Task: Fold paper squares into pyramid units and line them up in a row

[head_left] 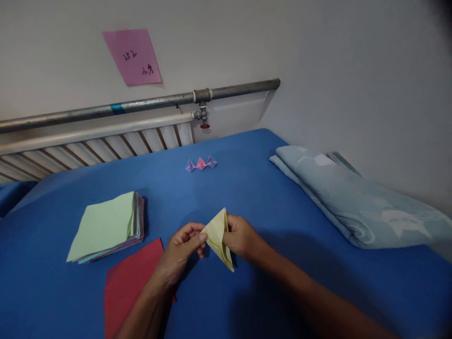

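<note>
A folded yellow paper (218, 236) is held up between both hands over the blue surface. My left hand (185, 245) pinches its left corner, thumb on top. My right hand (240, 234) grips the right side, with fingers tucked in among the paper's layers. The paper's top point is up and its lower edge hangs down to the right. Beneath my left forearm lies a red sheet (132, 278). To the left sits a stack of coloured paper with a light green sheet (106, 223) on top.
Three small folded paper pieces, with a pink one (201, 164) in the middle, stand near the far edge. A folded light blue blanket (353, 197) lies at the right. Behind are a radiator (141, 141), a metal pipe (151, 102) and a pink note (136, 59) on the wall.
</note>
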A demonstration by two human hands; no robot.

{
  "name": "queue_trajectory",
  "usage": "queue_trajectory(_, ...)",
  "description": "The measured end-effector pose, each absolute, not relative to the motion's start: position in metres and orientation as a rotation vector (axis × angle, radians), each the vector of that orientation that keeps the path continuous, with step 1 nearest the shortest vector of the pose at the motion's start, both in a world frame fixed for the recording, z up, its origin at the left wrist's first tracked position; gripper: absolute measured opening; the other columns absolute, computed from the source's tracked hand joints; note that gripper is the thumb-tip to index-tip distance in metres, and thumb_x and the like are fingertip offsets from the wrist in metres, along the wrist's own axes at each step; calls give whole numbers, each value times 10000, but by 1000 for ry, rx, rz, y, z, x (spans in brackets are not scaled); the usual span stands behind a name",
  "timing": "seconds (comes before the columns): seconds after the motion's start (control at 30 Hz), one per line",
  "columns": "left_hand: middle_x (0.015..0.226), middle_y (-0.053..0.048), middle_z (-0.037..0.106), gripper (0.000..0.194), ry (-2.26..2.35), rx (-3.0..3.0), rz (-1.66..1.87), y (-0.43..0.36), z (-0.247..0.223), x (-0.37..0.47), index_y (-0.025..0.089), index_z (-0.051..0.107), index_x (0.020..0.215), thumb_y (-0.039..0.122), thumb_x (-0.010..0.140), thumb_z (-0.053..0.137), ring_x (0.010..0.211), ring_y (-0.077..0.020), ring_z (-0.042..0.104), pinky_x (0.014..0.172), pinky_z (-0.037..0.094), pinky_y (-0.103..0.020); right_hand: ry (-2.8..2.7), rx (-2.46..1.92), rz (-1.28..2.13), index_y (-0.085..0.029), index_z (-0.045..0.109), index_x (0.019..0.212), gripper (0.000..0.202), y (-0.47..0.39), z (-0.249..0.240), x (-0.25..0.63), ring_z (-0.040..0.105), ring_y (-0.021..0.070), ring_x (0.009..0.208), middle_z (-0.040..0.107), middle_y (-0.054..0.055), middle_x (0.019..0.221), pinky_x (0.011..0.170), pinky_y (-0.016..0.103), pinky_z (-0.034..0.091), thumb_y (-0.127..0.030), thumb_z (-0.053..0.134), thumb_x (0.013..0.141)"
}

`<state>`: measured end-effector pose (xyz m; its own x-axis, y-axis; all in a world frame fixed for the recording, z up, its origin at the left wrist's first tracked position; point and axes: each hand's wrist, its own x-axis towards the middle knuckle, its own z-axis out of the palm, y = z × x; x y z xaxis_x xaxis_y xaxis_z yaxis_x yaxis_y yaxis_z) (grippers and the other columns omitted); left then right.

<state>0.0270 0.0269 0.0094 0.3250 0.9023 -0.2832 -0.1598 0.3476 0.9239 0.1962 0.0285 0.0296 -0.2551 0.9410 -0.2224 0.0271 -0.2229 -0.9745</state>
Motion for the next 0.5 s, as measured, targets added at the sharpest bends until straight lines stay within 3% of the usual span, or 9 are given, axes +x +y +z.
queue_trajectory(0.17,769,5,621,419,1028,981,1009,20,13,34,192,587,1111,410,770,696,677,-115,592,662,473,-252,-1374,-1386,1261,-184,584,734,63,33,20,194,527,123,589,591,-12,653,526,214,412,-215,532,716)
queue_trajectory(0.27,885,-24,634,497,1057,1054,1036,16,14,38,200,542,1160,342,721,728,766,-139,606,720,488,-284,-1543,-1454,984,-192,551,711,76,35,17,194,509,117,609,577,-18,660,557,210,395,-164,483,732)
queue_trajectory(0.5,917,-19,598,651,1230,1414,1079,6,10,48,215,446,1259,238,671,725,830,-171,603,837,489,-370,-1769,-1412,779,-205,462,666,138,33,14,189,481,116,614,527,-20,653,590,226,356,-92,431,739)
